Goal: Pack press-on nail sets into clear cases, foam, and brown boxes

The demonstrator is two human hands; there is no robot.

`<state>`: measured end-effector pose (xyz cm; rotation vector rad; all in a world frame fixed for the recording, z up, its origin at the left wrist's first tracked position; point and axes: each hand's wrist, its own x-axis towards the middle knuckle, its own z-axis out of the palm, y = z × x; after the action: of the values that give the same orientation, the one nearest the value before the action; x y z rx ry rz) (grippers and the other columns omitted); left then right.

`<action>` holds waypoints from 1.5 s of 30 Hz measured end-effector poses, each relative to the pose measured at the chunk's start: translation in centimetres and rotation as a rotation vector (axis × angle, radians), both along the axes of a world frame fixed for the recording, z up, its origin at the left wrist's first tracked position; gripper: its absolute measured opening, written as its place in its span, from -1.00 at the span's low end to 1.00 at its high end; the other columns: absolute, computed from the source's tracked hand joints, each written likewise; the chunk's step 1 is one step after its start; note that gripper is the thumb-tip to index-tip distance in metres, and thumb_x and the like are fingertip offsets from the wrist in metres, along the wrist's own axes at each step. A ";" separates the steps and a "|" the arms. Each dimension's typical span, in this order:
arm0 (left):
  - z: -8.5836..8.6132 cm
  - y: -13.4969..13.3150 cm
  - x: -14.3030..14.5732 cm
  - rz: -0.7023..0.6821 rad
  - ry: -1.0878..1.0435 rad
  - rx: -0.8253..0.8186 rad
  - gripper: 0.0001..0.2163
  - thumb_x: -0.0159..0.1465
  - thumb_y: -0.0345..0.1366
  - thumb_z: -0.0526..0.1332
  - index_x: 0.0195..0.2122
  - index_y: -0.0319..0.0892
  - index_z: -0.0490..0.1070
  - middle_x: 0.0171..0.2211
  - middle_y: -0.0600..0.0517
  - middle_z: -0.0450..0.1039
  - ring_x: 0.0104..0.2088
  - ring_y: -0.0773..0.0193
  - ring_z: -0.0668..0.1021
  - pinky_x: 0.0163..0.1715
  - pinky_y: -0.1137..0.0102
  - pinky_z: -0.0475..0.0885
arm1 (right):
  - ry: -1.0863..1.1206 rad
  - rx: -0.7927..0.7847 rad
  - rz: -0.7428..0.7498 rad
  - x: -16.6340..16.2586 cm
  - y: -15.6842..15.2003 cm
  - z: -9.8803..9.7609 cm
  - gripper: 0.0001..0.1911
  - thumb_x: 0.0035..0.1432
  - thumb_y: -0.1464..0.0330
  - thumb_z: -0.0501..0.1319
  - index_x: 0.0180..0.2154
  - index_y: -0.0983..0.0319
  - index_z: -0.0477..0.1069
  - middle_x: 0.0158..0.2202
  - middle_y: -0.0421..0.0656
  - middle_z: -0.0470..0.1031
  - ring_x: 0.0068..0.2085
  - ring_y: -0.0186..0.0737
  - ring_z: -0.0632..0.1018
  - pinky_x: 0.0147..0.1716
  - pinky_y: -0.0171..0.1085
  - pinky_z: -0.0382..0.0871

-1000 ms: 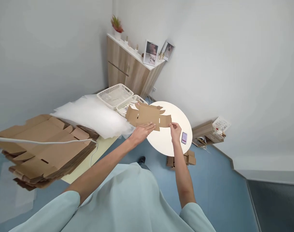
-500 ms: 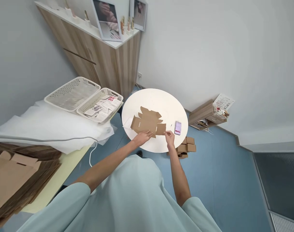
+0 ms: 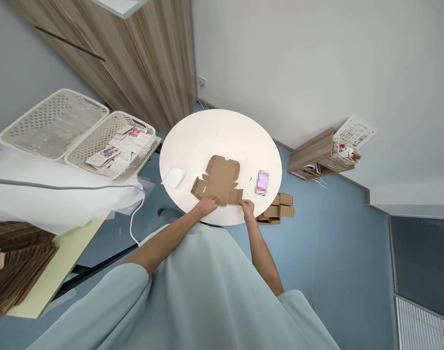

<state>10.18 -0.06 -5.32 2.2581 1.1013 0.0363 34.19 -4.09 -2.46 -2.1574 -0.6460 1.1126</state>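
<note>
An unfolded cardboard box (image 3: pixel 223 176) lies on the round white table (image 3: pixel 192 131), its tabbed flap pointing away from me and its side flaps spread. My left hand (image 3: pixel 207 206) rests with its fingers laid over the near edge of the cardboard. At the right side flap, my right hand (image 3: pixel 247 208) pinches the corner between thumb and fingers. A phone (image 3: pixel 262 183) lies on the table right of the cardboard. A white, thin packet (image 3: pixel 174 177) lies to its left.
Folded cardboard boxes (image 3: pixel 280 209) are stacked beyond the table's right edge. White baskets (image 3: pixel 112 146), one with printed cards, stand at left above white wrapping sheets (image 3: pixel 68 194). A stack of flat cardboard (image 3: pixel 21 262) lies lower left. A small wooden shelf (image 3: pixel 316 153) stands against the wall.
The cardboard has turned to sit straighter in front of me and both hands stay on it. My view has tilted down and shifted, showing the white packet more fully.
</note>
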 end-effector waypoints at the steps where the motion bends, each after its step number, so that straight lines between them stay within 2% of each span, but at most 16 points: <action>1: -0.2 0.0 -0.1 -0.011 0.026 -0.026 -0.59 0.35 -0.49 0.22 0.20 -0.18 0.61 0.20 -0.31 0.59 0.22 -0.14 0.62 0.26 0.05 0.50 | -0.014 -0.023 0.002 0.3 0.1 -0.3 -0.89 -0.01 0.32 0.34 -0.38 0.20 0.52 -0.30 -0.04 0.70 -0.12 -0.01 0.69 -0.12 -0.16 0.57; 4: -0.6 0.2 -1.2 -0.034 0.096 -0.072 -0.49 0.31 -0.59 0.15 0.27 -0.32 0.54 0.34 -0.41 0.46 0.34 -0.19 0.53 0.34 0.01 0.43 | -0.088 -0.070 0.002 1.0 0.4 -1.0 -0.75 0.02 0.35 0.33 -0.21 0.26 0.57 -0.08 0.06 0.70 -0.01 0.04 0.68 -0.01 -0.11 0.56; 8: -0.8 0.8 -3.2 0.010 0.186 -0.087 -0.37 0.26 -0.64 0.16 0.39 -0.46 0.39 0.46 -0.51 0.27 0.47 -0.24 0.38 0.40 -0.01 0.39 | -0.202 -0.035 0.063 1.0 2.1 -1.0 -0.55 0.16 0.32 0.29 0.08 0.28 0.54 0.24 0.13 0.55 0.15 0.02 0.60 0.18 -0.10 0.48; 12: -0.8 1.8 -4.6 0.061 0.181 -0.152 -0.42 0.29 -0.62 0.19 0.35 -0.29 0.46 0.49 -0.36 0.27 0.49 -0.13 0.38 0.35 0.11 0.47 | -0.245 0.043 0.325 -0.1 5.5 -1.1 -0.50 0.24 0.33 0.25 0.20 0.24 0.47 0.29 0.08 0.48 -0.06 -0.13 0.64 0.17 -0.14 0.50; 16: -0.2 2.4 -5.0 0.109 0.165 -0.250 -0.54 0.31 -0.53 0.23 0.22 -0.13 0.57 0.53 -0.16 0.26 0.38 -0.06 0.52 0.27 0.19 0.54 | -0.213 0.016 0.459 -1.5 8.9 -1.6 -0.31 0.15 0.32 0.36 0.32 0.19 0.37 0.21 0.01 0.54 0.09 -0.03 0.61 0.19 -0.10 0.50; 19: 0.5 2.5 -5.0 0.112 0.161 -0.272 -0.66 0.34 -0.53 0.15 0.00 -0.12 0.64 0.54 -0.07 0.24 0.28 -0.04 0.62 0.21 0.18 0.57 | -0.206 -0.030 0.542 -2.3 10.1 -1.8 -0.25 0.13 0.34 0.38 0.35 0.20 0.34 0.20 0.02 0.54 0.17 0.04 0.57 0.20 -0.07 0.50; 24: 1.2 2.5 -5.0 0.214 0.135 -0.302 -0.73 0.25 -0.55 0.18 -0.27 -0.10 0.64 0.45 -0.02 0.40 0.16 -0.07 0.68 0.18 0.14 0.58 | -0.227 -0.100 0.613 -3.3 9.0 -1.6 -0.15 0.21 0.30 0.36 0.47 0.24 0.20 0.33 0.11 0.38 0.06 -0.03 0.63 0.22 -0.02 0.50; 27: 1.2 2.9 -5.0 0.272 0.110 -0.335 -0.77 0.20 -0.54 0.22 -0.36 -0.07 0.61 0.38 0.03 0.50 0.15 -0.07 0.68 0.16 0.16 0.58 | -0.229 -0.079 0.651 -3.9 7.0 -1.4 0.01 0.22 0.22 0.40 0.55 0.19 0.02 0.42 0.15 0.22 0.17 -0.01 0.60 0.21 -0.03 0.52; 30: 1.1 3.2 -4.9 0.361 0.066 -0.355 -0.73 0.15 -0.52 0.26 -0.25 -0.02 0.65 0.24 0.02 0.63 0.19 -0.05 0.66 0.20 0.20 0.55 | -0.236 -0.084 0.718 -4.3 4.8 -1.1 0.21 0.17 0.14 0.48 0.61 0.09 -0.17 0.45 0.14 0.14 0.30 0.08 0.52 0.20 -0.01 0.53; 33: 1.1 3.2 -4.7 0.446 0.066 -0.354 -0.57 0.17 -0.51 0.25 0.04 -0.06 0.63 0.17 -0.06 0.66 0.19 -0.02 0.66 0.21 0.24 0.52 | -0.242 -0.134 0.800 -4.6 3.0 -0.7 0.42 0.06 0.07 0.58 0.63 0.05 -0.29 0.45 0.16 0.10 0.36 0.20 0.46 0.23 0.08 0.50; 35: 1.0 2.9 -4.6 0.498 0.090 -0.363 -0.43 0.19 -0.53 0.22 0.27 -0.16 0.48 0.19 -0.13 0.64 0.16 -0.03 0.67 0.18 0.22 0.53 | -0.240 -0.159 0.838 -4.7 2.3 -0.5 0.51 -0.02 0.05 0.63 0.63 0.04 -0.33 0.46 0.17 0.07 0.37 0.26 0.44 0.26 0.12 0.48; 37: 1.0 2.5 -4.5 0.535 0.089 -0.356 -0.26 0.21 -0.55 0.20 0.47 -0.23 0.24 0.23 -0.18 0.61 0.16 -0.05 0.66 0.16 0.19 0.53 | -0.241 -0.167 0.857 -4.8 1.9 -0.3 0.55 -0.05 0.04 0.66 0.63 0.03 -0.35 0.47 0.18 0.05 0.39 0.28 0.42 0.28 0.12 0.47; 39: 1.1 2.2 -4.5 0.528 0.065 -0.323 -0.15 0.22 -0.56 0.18 0.57 -0.22 0.04 0.26 -0.18 0.59 0.19 -0.06 0.64 0.18 0.18 0.52 | -0.248 -0.168 0.862 -4.8 1.7 -0.3 0.55 -0.05 0.04 0.66 0.63 0.04 -0.35 0.48 0.19 0.04 0.40 0.29 0.41 0.29 0.11 0.46; 40: 1.2 2.1 -4.4 0.508 0.059 -0.301 -0.13 0.23 -0.57 0.17 0.59 -0.20 0.01 0.26 -0.17 0.58 0.20 -0.05 0.63 0.20 0.18 0.51 | -0.251 -0.168 0.862 -4.8 1.7 -0.3 0.54 -0.04 0.04 0.66 0.63 0.04 -0.34 0.49 0.20 0.03 0.40 0.29 0.41 0.29 0.11 0.46; 42: 1.4 2.2 -4.3 0.450 0.077 -0.265 -0.21 0.25 -0.56 0.15 0.55 -0.15 0.15 0.23 -0.16 0.58 0.21 -0.05 0.63 0.20 0.21 0.50 | -0.255 -0.172 0.860 -4.8 1.8 -0.4 0.52 -0.02 0.03 0.65 0.63 0.04 -0.31 0.51 0.20 0.01 0.38 0.28 0.44 0.28 0.10 0.46; 45: 1.9 2.4 -4.1 0.381 0.138 -0.237 -0.40 0.32 -0.56 0.09 0.38 -0.13 0.41 0.20 -0.17 0.57 0.19 -0.03 0.62 0.17 0.24 0.50 | -0.253 -0.184 0.850 -4.7 2.0 -0.4 0.48 -0.01 0.03 0.64 0.63 0.01 -0.27 0.53 0.19 -0.01 0.34 0.26 0.50 0.28 0.09 0.46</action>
<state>6.09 2.37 -3.47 1.8400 1.5119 -0.0920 29.48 -2.08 -2.89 -2.2352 -1.7423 1.3420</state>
